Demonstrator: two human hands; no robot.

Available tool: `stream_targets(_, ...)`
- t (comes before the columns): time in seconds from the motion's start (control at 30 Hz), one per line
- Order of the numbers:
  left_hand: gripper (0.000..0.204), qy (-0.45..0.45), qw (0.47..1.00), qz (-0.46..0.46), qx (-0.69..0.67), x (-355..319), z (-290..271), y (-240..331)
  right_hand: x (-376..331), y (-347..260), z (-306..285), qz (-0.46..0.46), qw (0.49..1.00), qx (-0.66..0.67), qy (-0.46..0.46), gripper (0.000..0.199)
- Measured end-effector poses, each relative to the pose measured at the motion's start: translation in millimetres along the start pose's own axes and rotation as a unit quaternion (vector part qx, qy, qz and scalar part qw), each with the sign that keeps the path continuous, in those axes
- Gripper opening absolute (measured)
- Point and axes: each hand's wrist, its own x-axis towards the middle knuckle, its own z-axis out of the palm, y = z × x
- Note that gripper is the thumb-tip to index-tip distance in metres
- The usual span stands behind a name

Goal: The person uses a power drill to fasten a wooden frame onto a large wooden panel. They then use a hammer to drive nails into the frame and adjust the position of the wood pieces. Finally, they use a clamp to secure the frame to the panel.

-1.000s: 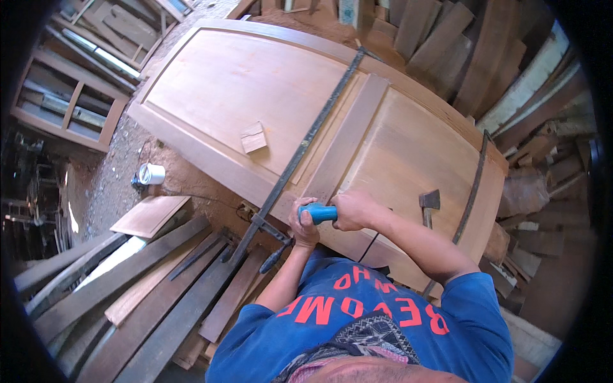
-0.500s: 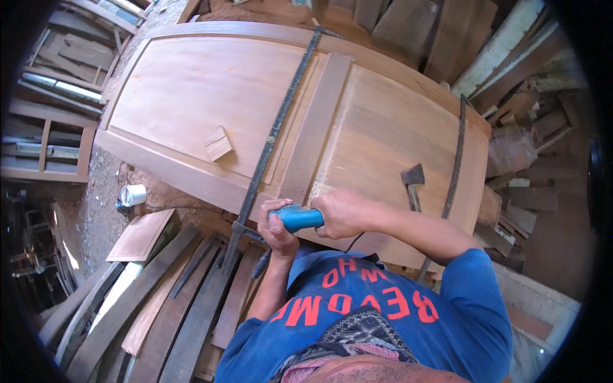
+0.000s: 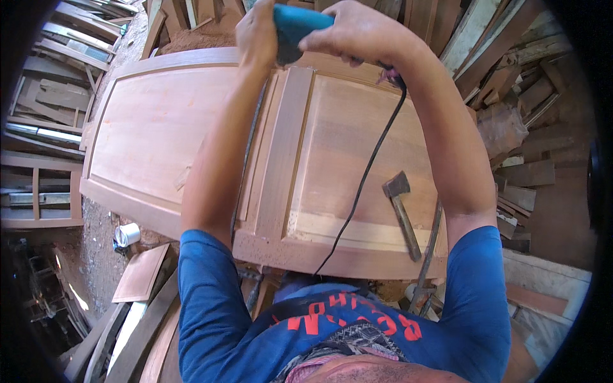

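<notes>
A teal corded power tool (image 3: 299, 27) is held over the far edge of a large panelled wooden door (image 3: 150, 121). My left hand (image 3: 257, 35) is closed around its left end, while my right hand (image 3: 357, 32) grips the other end. The tool's exact kind is unclear, and its top runs close to the picture's upper rim. From my right hand a black cord (image 3: 365, 182) trails across the door towards my body. A hatchet (image 3: 397, 185) lies on the right-hand panel. Most of a small wood block (image 3: 183, 177) is hidden behind my left forearm.
Bar clamps, one by my left arm (image 3: 253, 131) and one at the right (image 3: 424, 287), cross the door. Planks (image 3: 143, 332) lean at the lower left near a white bucket (image 3: 128, 234). Scrap wood (image 3: 530, 175) is piled on the right; sawdust (image 3: 198, 39) lies beyond the door.
Both hands have carried the teal tool from the door's near edge to its far edge, and my arms are now stretched out. The cord now trails over the door.
</notes>
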Motion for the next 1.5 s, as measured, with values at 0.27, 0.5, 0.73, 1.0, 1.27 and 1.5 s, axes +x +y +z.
stream_targets(0.27, 0.059, -0.037, 0.999, -0.012, -0.007, 95.4, 80.5, -130.0, 87.2, 96.6, 11.8, 0.137, 0.986, 0.095, -0.011, 0.033)
stream_targets(0.5, 0.064, -0.044, 0.998, -0.018, 0.034, 129.2, 95.9, -179.9, 132.7, 144.1, 37.6, 0.153, 0.98, 0.125, -0.004, 0.034)
stream_targets(0.73, 0.064, -0.041, 0.997, -0.031, 0.059, 146.9, 95.7, -214.6, 163.6, 167.1, 55.4, 0.169, 0.974, 0.148, -0.027, 0.033)
stream_targets(1.0, 0.062, -0.041, 0.996, -0.064, 0.051, 146.7, 92.7, -223.2, 173.1, 174.4, 62.5, 0.174, 0.975, 0.132, -0.041, 0.031)
stream_targets(1.27, 0.059, -0.089, 0.992, -0.061, 0.067, 158.6, 95.7, -237.2, 186.2, 161.6, 53.7, 0.228, 0.972, 0.007, -0.062, 0.035)
stream_targets(1.5, 0.06, -0.1, 0.99, 0.036, 0.089, 163.4, 115.1, -258.9, 199.2, 194.6, 49.0, 0.15, 0.98, -0.064, -0.111, 0.034)
